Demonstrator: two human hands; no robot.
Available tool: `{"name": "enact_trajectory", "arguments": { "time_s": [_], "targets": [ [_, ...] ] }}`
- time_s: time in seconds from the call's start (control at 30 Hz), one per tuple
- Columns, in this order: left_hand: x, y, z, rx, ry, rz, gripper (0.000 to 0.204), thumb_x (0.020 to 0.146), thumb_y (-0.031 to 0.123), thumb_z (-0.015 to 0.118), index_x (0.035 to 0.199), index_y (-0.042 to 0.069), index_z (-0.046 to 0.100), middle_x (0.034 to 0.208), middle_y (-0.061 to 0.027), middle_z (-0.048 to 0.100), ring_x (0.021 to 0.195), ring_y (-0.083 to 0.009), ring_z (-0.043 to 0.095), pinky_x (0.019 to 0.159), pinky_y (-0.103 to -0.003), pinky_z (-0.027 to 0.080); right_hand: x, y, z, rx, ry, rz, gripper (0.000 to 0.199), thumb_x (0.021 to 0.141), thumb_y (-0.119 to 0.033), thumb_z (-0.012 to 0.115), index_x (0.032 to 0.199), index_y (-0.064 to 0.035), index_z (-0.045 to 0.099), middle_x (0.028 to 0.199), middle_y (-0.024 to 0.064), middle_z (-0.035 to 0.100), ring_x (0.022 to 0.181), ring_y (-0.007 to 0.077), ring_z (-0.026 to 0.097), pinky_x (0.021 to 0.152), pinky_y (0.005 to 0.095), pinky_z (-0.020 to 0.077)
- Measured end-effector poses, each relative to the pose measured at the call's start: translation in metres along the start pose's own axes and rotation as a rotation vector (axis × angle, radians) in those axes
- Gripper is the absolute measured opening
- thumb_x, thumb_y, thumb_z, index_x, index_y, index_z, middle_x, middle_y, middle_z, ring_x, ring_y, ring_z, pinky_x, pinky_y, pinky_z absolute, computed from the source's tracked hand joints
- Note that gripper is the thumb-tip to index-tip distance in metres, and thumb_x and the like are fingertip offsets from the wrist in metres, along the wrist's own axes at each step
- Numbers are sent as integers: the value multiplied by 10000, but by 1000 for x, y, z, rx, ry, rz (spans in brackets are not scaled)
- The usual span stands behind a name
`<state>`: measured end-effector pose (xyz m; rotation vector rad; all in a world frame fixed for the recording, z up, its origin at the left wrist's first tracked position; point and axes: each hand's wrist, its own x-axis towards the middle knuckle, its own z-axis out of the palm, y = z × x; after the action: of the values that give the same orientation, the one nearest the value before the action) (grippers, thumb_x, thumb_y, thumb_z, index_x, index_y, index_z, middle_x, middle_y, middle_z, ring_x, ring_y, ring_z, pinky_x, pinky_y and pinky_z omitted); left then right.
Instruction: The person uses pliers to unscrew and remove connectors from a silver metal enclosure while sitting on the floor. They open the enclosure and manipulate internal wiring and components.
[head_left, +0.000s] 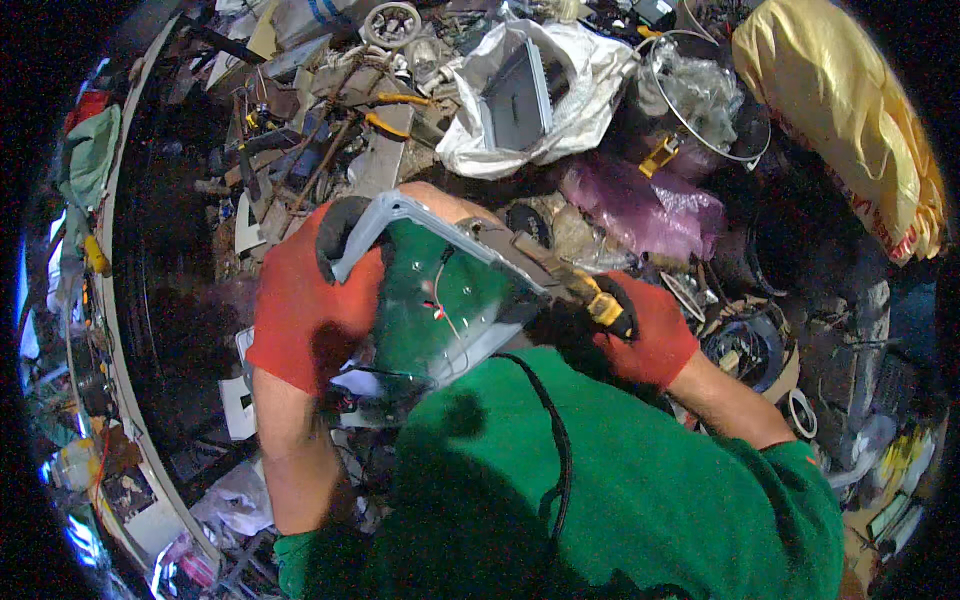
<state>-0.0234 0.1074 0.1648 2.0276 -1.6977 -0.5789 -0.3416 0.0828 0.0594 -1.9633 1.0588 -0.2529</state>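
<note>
My left hand [318, 305], in a red glove with dark fingertips, is closed on the left edge of a grey-rimmed, see-through plastic panel [455, 238]. The panel is held tilted in front of my chest, and my green shirt shows through it. A thin wire with a small red and white connector [437, 311] lies across its middle. My right hand [652, 332], gloved alike, grips the yellow and black handle of a tool [603, 308]. A brownish metal part of the tool reaches to the panel's upper right edge; its exact kind is unclear, and so is whether it touches the rim.
Mixed scrap and tools [340, 125] pile up beyond my hands. A white sack [590, 95] there holds a grey flat casing [520, 100]. Purple plastic wrap [650, 210] lies to its right, and a full yellow sack [830, 110] stands far right. A pale ledge [115, 300] runs along the left.
</note>
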Motion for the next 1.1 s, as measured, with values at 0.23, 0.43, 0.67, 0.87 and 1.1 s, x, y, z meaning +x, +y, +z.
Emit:
{"name": "enact_trajectory", "arguments": {
  "time_s": [0.23, 0.43, 0.67, 0.87, 1.1],
  "targets": [
    [8, 0, 4, 93, 58, 20, 314, 801, 160, 670, 1091, 44, 658, 941, -189, 709, 898, -343, 705, 804, -390, 537, 34, 12, 13, -201, -24, 135, 569, 704, -201, 739, 1220, -36, 563, 1016, 238, 660, 927, 457, 635, 792, 460, 529],
    [6, -9, 3, 59, 12, 28, 328, 789, 154, 676, 1099, 48, 655, 971, -186, 711, 919, -347, 702, 818, -395, 537, 10, -5, -8, 127, 245, -261, 526, 765, -257, 696, 1215, -22, 555, 963, 223, 660, 904, 441, 643, 807, 439, 525],
    [3, 5, 4, 45, 82, 13, 319, 791, 135, 658, 1097, 47, 653, 966, -185, 708, 906, -336, 703, 818, -383, 534, 28, 21, 4, -255, -94, 274, 582, 737, -250, 745, 1228, -4, 553, 1038, 251, 663, 979, 434, 635, 838, 494, 514],
    [1, 7, 7, -45, 15, 8, 302, 796, 138, 655, 1082, 41, 652, 931, -184, 701, 865, -337, 700, 800, -378, 533, -1, -20, -11, 147, 141, -191, 456, 754, -210, 715, 1168, -63, 590, 1023, 234, 668, 990, 425, 644, 844, 511, 529],
    [-4, 6, 3, 66, 79, 64, 294, 813, 122, 646, 1093, 32, 647, 959, -175, 712, 884, -306, 705, 812, -376, 532, 27, 31, 4, -221, 40, 100, 438, 719, -165, 707, 1121, -37, 589, 926, 227, 676, 925, 429, 646, 796, 434, 538]
  ]
}}
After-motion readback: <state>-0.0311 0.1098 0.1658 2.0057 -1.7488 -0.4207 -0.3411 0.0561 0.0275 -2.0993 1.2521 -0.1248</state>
